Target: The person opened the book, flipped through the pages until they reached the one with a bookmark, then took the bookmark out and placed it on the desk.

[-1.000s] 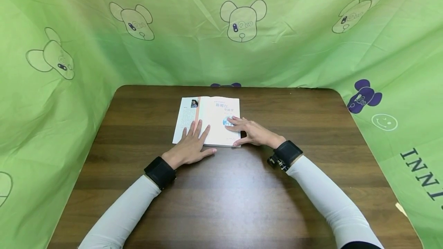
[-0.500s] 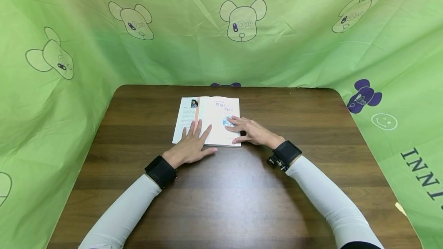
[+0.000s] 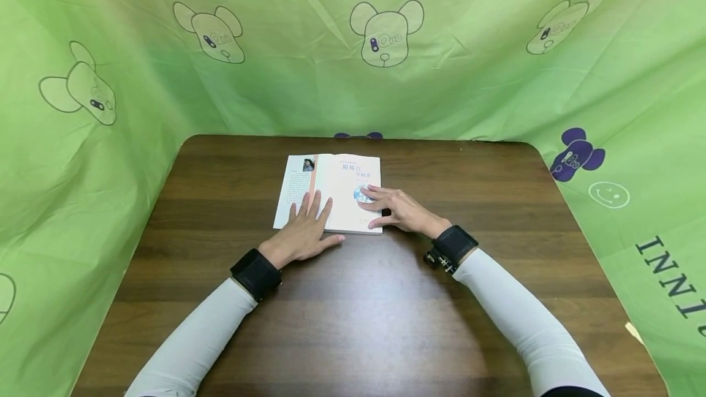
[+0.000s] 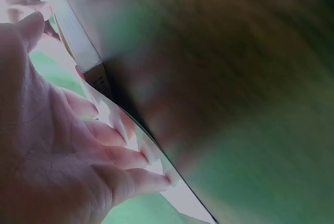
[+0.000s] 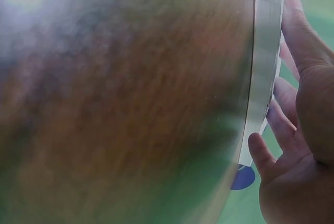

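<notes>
A book [image 3: 339,213] lies open on the brown wooden table, with a cover flap on its left side and a title page on its right. Across the flap and the fold, my left hand [image 3: 300,236] rests with spread, straight fingers, its thumb out past the book's near edge. My right hand [image 3: 405,210] lies over the right edge of the title page. Its fingertips touch the page by a blue round picture [image 3: 361,193], and its thumb is near the lower right corner. In the left wrist view, the fingers [image 4: 125,156] press flat on the flap. The page block [image 5: 263,62] shows edge-on in the right wrist view.
The wooden table [image 3: 386,323] has rounded far corners. Green cloth [image 3: 298,90] printed with bear heads hangs behind it and along both sides. A small pale piece [image 3: 634,332] sits at the table's right edge.
My left index finger has shifted slightly left, toward the fold, in the last half second. Both hands otherwise keep their places, and the book lies as before.
</notes>
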Action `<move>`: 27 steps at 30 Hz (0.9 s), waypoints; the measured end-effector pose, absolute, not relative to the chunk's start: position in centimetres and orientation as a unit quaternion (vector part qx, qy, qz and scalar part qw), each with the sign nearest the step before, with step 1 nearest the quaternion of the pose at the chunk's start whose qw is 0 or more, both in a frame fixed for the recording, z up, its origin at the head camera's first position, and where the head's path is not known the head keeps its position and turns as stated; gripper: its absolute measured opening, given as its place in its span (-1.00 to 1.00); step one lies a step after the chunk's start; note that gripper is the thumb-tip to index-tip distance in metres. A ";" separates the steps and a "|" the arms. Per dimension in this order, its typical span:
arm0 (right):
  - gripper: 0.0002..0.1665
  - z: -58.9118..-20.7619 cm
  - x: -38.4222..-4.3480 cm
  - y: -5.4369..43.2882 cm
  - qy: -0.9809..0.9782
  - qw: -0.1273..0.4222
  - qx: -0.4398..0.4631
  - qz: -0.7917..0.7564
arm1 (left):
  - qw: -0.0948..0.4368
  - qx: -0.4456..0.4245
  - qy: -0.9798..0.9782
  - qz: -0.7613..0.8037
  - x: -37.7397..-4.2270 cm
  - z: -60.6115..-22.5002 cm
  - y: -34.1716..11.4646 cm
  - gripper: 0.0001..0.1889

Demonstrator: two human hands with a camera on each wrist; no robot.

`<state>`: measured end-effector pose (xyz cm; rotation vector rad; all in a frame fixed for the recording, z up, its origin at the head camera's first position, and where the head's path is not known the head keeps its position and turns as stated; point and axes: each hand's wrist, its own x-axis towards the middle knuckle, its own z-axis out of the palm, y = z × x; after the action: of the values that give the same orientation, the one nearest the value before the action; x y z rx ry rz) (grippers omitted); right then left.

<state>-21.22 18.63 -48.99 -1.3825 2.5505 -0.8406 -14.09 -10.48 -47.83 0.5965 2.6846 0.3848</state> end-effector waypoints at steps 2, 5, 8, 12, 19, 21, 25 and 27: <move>-0.30 -49.0 -21.3 18.6 0.843 0.064 -0.456 -0.278 | 0.182 0.210 0.951 0.137 -14.1 -47.9 -10.5 0.02; -0.27 -48.9 -21.3 18.8 0.844 0.076 -0.457 -0.272 | 0.185 0.209 0.950 0.138 -14.1 -48.0 -10.4 0.02; -0.19 -48.7 -21.3 18.9 0.844 0.091 -0.458 -0.266 | 0.188 0.210 0.950 0.137 -14.1 -48.0 -10.5 0.02; -0.15 -48.6 -21.3 18.9 0.841 0.103 -0.458 -0.268 | 0.187 0.209 0.950 0.138 -14.1 -47.9 -10.5 0.02; -0.24 -48.7 -21.6 18.8 0.840 0.093 -0.460 -0.272 | 0.190 0.206 0.950 0.139 -14.1 -47.8 -10.5 0.02; -0.28 -48.6 -21.7 18.8 0.841 0.089 -0.462 -0.268 | 0.190 0.205 0.950 0.137 -14.2 -47.9 -10.5 0.03; -0.35 -48.5 -21.8 18.7 0.840 0.081 -0.468 -0.263 | 0.189 0.202 0.951 0.136 -14.1 -48.0 -10.4 0.02; -0.39 -48.4 -21.8 18.7 0.839 0.078 -0.471 -0.260 | 0.189 0.199 0.952 0.136 -14.1 -47.9 -10.3 0.02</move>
<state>-21.76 18.75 -48.39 -1.4110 2.5134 -0.7799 -14.11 -10.29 -47.94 0.5598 2.6760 0.3829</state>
